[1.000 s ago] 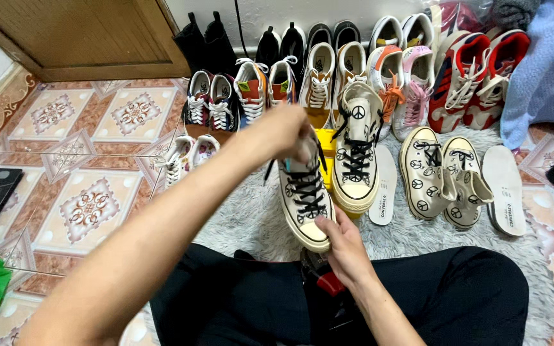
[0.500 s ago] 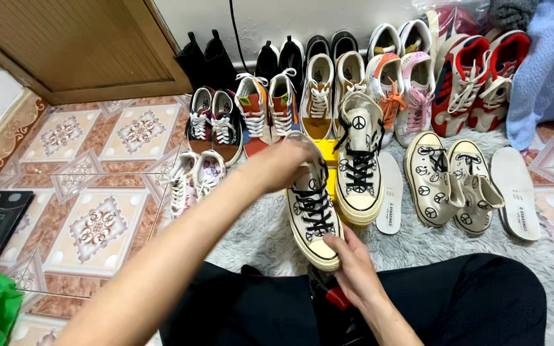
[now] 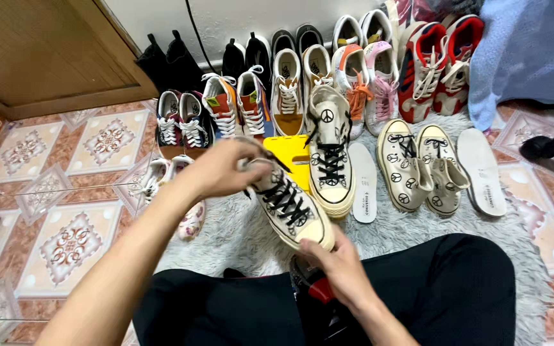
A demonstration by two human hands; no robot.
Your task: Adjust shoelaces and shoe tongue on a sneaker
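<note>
A cream high-top sneaker (image 3: 293, 214) with black laces and printed peace signs is held above my lap. My left hand (image 3: 222, 168) grips its collar and lace ends at the top. My right hand (image 3: 335, 266) holds it at the toe, from underneath. Its matching sneaker (image 3: 329, 154) stands upright on the grey shaggy rug (image 3: 386, 230) just behind, in front of a yellow object (image 3: 290, 157).
Rows of sneakers (image 3: 290, 90) line the wall. A second cream pair (image 3: 421, 166) and two white insoles (image 3: 480, 170) lie on the rug's right. A small pair (image 3: 161, 182) sits on the patterned tiles at left. A wooden door (image 3: 40, 51) is at the upper left.
The held sneaker has tilted, its toe lower and nearer to me. My left hand stays on the collar and my right hand stays under the toe. The camera view has shifted slightly.
</note>
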